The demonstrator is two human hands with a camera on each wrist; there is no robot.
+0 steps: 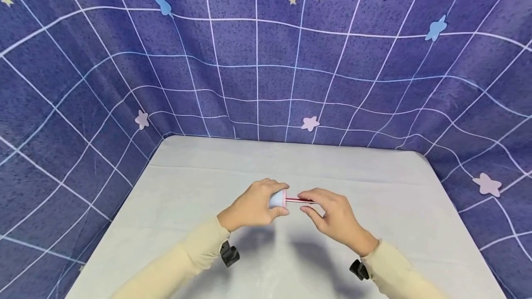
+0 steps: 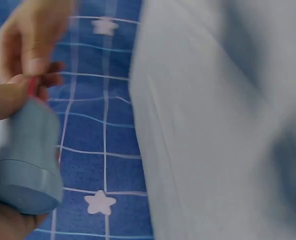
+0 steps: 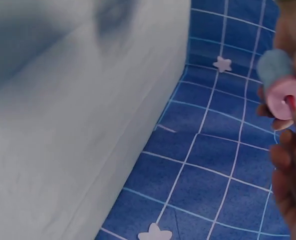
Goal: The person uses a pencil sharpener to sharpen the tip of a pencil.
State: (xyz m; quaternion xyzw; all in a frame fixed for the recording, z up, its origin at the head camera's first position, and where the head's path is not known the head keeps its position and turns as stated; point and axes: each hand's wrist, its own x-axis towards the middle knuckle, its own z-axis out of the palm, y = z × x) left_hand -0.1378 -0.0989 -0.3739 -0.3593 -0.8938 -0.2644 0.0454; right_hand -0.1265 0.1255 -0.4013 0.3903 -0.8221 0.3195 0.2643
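Observation:
My left hand (image 1: pixel 255 206) grips a light blue, cup-shaped pencil sharpener (image 1: pixel 276 199) with a pink end facing right. From that end sticks a red pencil (image 1: pixel 294 200) with a pale stripe, pinched between the thumb and fingers of my right hand (image 1: pixel 335 216). In the right wrist view the pencil's tip sits in the round hole of the pink face (image 3: pixel 276 103), so the tip itself is hidden. The left wrist view shows the sharpener's rounded blue base (image 2: pixel 25 187). Both hands are held above the table.
A white cloth covers the table (image 1: pixel 187 183). Behind it and at both sides hangs a purple-blue curtain (image 1: pixel 237 82) with grid lines and stars. Small black devices (image 1: pixel 229 254) are strapped at both wrists, and shadows of the hands fall on the cloth.

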